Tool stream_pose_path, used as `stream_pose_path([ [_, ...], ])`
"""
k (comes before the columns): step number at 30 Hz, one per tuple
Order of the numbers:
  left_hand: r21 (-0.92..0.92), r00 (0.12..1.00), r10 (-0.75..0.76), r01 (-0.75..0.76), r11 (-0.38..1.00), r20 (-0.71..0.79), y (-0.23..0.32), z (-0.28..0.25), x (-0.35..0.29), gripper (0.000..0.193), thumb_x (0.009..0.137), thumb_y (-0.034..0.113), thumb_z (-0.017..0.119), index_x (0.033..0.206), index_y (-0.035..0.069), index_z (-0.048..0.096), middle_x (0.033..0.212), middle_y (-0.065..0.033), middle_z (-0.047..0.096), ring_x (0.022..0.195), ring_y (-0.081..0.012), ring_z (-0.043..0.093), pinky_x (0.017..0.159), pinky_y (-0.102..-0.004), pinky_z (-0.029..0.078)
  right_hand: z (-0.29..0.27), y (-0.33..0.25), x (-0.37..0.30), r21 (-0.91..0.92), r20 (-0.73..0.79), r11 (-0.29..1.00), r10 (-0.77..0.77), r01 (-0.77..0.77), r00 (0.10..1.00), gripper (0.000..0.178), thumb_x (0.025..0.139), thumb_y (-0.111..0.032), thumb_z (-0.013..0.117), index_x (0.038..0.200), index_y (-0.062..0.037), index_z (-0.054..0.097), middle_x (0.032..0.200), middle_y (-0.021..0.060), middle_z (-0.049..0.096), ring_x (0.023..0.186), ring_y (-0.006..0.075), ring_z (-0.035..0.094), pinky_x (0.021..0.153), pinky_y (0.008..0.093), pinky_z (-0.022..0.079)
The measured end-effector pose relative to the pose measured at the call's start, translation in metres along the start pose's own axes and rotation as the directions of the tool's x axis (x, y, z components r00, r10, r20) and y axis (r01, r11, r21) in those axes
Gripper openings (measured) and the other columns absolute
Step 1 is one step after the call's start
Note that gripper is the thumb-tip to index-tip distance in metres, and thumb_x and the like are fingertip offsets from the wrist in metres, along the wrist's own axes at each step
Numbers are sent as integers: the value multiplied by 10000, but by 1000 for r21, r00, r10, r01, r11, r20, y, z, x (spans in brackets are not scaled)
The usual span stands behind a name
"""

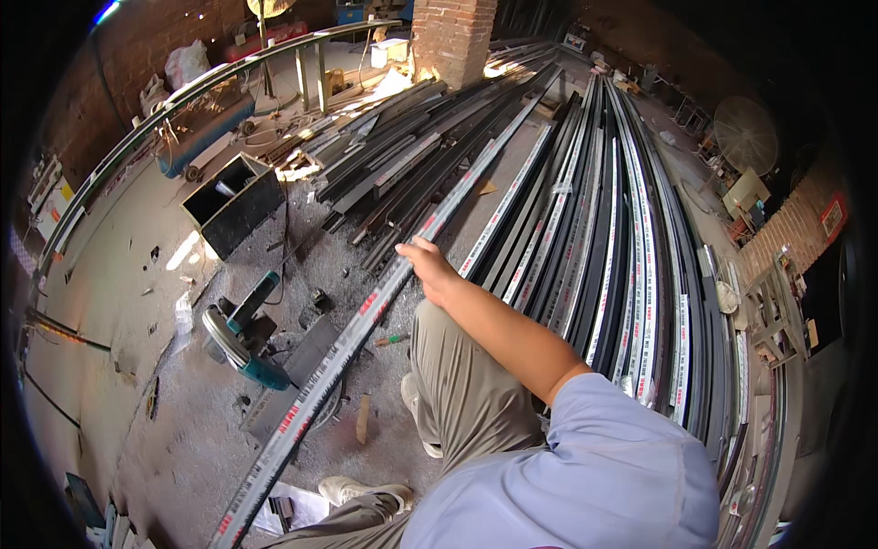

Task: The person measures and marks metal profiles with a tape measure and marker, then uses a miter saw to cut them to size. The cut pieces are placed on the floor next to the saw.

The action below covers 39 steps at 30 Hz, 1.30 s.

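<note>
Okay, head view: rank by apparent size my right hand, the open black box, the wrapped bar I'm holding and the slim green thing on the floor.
Largest to smallest:
wrapped bar
open black box
right hand
slim green thing

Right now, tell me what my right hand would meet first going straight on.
Past the wrapped bar it holds, the right hand would likely meet the dark bars piled ahead, though they may lie lower.

silvery bar point(324, 368) with red print, teal saw point(256, 331), lavender shirt point(567, 476), khaki trousers point(468, 375)

Brick pillar point(453, 41); grey, littered floor point(119, 293); left wall point(137, 55) dim, probably brick.
</note>
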<state>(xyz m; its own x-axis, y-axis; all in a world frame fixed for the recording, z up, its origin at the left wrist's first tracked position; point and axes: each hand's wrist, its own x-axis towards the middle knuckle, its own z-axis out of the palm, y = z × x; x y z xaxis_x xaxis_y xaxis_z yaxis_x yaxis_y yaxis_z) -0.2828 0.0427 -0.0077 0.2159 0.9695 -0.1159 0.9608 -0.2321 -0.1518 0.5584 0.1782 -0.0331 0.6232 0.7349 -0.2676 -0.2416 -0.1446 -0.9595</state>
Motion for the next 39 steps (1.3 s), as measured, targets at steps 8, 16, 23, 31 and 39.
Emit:
stream_pose_path([
  [8, -58, 900, -128, 167, 984, 418, 8, 222, 22, 738, 781, 319, 818, 1393, 82, 480, 1304, -222, 588, 1213, -417, 573, 1031, -497, 440, -84, -12, -99, -816, 290, 445, -236, 368, 928, 666, 1023, -483, 571, 1500, -24, 497, 1499, 223, 543, 1393, 366, 526, 1152, 396, 422],
  [16, -163, 990, 98, -114, 980, -104, 124, 300, 133, 513, 727, 353, 863, 1038, 53, 588, 927, -144, 681, 898, -399, 669, 793, -510, 500, -83, 14, -98, -666, 239, 619, -350, 415, 906, 433, 996, -382, 593, 1215, -20, 682, 1239, 180, 678, 1167, 337, 648, 990, 379, 491],
  [23, -490, 930, 201, -336, 805, -307, 245, 257, 223, 701, 648, 319, 904, 1253, 98, 627, 1100, -116, 682, 1061, -357, 629, 1004, -475, 449, -84, 35, -57, -587, 304, 633, -405, 504, 862, 338, 1026, -294, 608, 1162, 1, 702, 1153, 142, 710, 1109, 244, 658, 1006, 346, 481],
  [31, -421, 972, 54, -150, 894, -230, 223, 267, 188, 679, 733, 226, 868, 1349, 148, 592, 1299, -92, 611, 1280, -328, 534, 1181, -523, 350, -109, 23, -77, -569, 332, 687, -311, 452, 891, 436, 1092, -315, 466, 1280, 40, 635, 1186, 114, 681, 1085, 173, 621, 975, 304, 485],
  [39, -806, 847, -516, 393, 443, 129, 221, 326, 121, 812, 832, 368, 850, 1455, -24, 509, 1397, -237, 589, 1311, -375, 556, 1117, -469, 432, -84, 21, -81, -493, 338, 800, -186, 342, 923, 462, 1110, -310, 390, 1312, 48, 602, 1202, 133, 666, 1081, 189, 620, 971, 323, 484],
])
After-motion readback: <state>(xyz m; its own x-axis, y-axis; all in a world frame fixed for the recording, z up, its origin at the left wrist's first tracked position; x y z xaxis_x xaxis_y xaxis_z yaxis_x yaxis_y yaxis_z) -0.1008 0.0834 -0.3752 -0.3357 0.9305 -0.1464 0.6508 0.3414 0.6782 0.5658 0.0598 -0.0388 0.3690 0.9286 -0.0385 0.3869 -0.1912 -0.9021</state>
